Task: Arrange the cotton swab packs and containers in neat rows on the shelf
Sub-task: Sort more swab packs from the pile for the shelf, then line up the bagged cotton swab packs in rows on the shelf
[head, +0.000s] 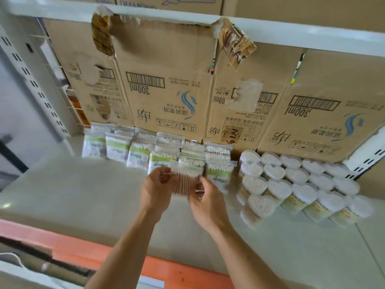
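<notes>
Both my hands hold one clear cotton swab pack (185, 178) upright above the white shelf (83, 195). My left hand (156, 188) pinches its left edge and my right hand (205, 197) pinches its right edge. Behind it, several flat swab packs with green labels (137, 151) stand in rows against the cardboard back. To the right, several heart-shaped clear swab containers (291, 184) stand in rows, white tips up.
Flattened cardboard boxes (166, 90) line the back of the shelf under an upper shelf board (291, 30). An orange strip (87, 245) runs along the shelf's front edge. Slotted metal uprights (31, 80) stand at the left and right.
</notes>
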